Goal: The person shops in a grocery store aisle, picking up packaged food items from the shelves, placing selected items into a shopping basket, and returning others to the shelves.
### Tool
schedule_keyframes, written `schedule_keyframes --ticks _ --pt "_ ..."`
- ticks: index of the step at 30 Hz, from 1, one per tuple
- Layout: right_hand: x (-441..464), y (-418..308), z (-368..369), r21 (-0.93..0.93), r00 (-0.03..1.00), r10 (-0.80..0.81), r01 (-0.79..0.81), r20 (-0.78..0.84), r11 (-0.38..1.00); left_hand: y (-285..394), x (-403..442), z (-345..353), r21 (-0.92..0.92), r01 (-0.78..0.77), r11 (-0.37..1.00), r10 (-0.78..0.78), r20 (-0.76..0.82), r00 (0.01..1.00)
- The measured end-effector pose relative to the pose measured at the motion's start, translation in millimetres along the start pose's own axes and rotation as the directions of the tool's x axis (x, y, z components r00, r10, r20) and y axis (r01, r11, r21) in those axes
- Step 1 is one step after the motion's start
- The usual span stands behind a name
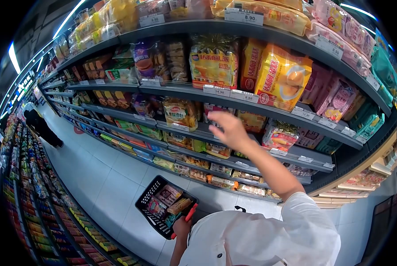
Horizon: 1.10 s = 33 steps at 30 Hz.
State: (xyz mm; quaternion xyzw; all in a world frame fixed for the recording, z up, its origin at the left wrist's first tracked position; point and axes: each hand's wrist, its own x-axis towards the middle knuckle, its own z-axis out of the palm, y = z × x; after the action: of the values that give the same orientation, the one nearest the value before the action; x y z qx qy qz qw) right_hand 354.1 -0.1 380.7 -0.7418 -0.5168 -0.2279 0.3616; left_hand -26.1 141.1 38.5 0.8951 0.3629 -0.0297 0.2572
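Note:
My right hand (231,132) is raised in front of the middle shelf, fingers spread and nothing in them. Just to its left stands a clear bag of bread (180,114). Behind the hand is a pink package (216,111), partly covered by my fingers. Low at my side, my left hand (182,227) is wrapped around the red handle (191,213) of a black shopping basket (141,205). Inside the basket lie several packaged snacks, among them a pinkish box (168,194) and a brown-wrapped pack (179,205).
Long shelves (172,88) of packaged cakes and breads curve across my front, with price tags along their edges. A yellow cake bag (283,77) stands above my hand. Another snack rack (43,190) lines the aisle's left side. A person in dark clothes (41,126) is farther down the tiled floor (98,177).

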Motion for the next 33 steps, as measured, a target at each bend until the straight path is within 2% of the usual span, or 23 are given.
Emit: schedule_keyframes --ticks 1,2,4,5,6,10,12,14,16,18,22,26,31,33 --pt "-26 -1 13 0.031 0.977 0.065 -0.073 0.202 0.997 -2 0 3 -0.010 -0.002 1.000 0.002 0.003 1.000" --pt "-54 0 28 0.048 0.910 0.120 -0.151 0.397 0.987 -5 1 6 -0.019 -0.004 1.000 0.004 0.006 1.000" --pt "-131 15 59 -0.014 0.755 0.076 -0.089 0.652 0.996 -6 6 7 -0.022 -0.014 1.000 0.014 0.001 1.000" --pt "-145 8 61 -0.112 0.507 0.203 -0.205 0.838 0.972 -3 5 4 -0.009 -0.020 1.000 0.020 0.003 1.000" --pt "-162 1 64 -0.232 0.194 0.293 -0.285 0.936 0.930 -2 2 2 0.008 -0.023 1.000 0.023 0.012 1.000" --pt "-228 11 62 -0.117 0.401 0.257 -0.341 0.879 0.933 0 1 -1 -0.011 -0.032 0.999 0.033 0.018 0.999" --pt "-231 21 49 -0.195 0.434 0.376 -0.405 0.819 0.893 6 0 -7 -0.025 -0.022 0.999 0.023 0.031 0.999" --pt "-218 24 29 -0.138 0.592 0.441 -0.485 0.674 0.863 12 -1 -11 0.018 0.021 1.000 -0.022 0.054 0.998" --pt "-202 31 11 -0.127 0.648 0.492 -0.525 0.581 0.842 12 1 -11 0.032 0.014 0.999 -0.016 0.069 0.997" --pt "-203 41 3 -0.134 0.800 0.495 -0.480 0.339 0.867 15 0 -14 0.037 0.025 0.999 -0.028 0.085 0.996" --pt "-200 55 -7 -0.264 0.862 0.497 -0.460 0.095 0.848 10 2 -9 0.039 0.020 0.999 -0.023 0.092 0.995" --pt "-211 69 -5 -0.463 0.854 0.509 -0.411 0.105 0.785 8 3 -4 0.056 0.024 0.998 -0.029 0.091 0.995" --pt "-225 88 2 -0.548 0.781 0.608 -0.449 0.143 0.705 10 3 -5 0.098 0.066 0.993 -0.076 0.107 0.991" --pt "-235 95 6 -0.547 0.792 0.594 -0.437 0.142 0.714 13 3 -7 0.105 0.082 0.991 -0.094 0.114 0.989"
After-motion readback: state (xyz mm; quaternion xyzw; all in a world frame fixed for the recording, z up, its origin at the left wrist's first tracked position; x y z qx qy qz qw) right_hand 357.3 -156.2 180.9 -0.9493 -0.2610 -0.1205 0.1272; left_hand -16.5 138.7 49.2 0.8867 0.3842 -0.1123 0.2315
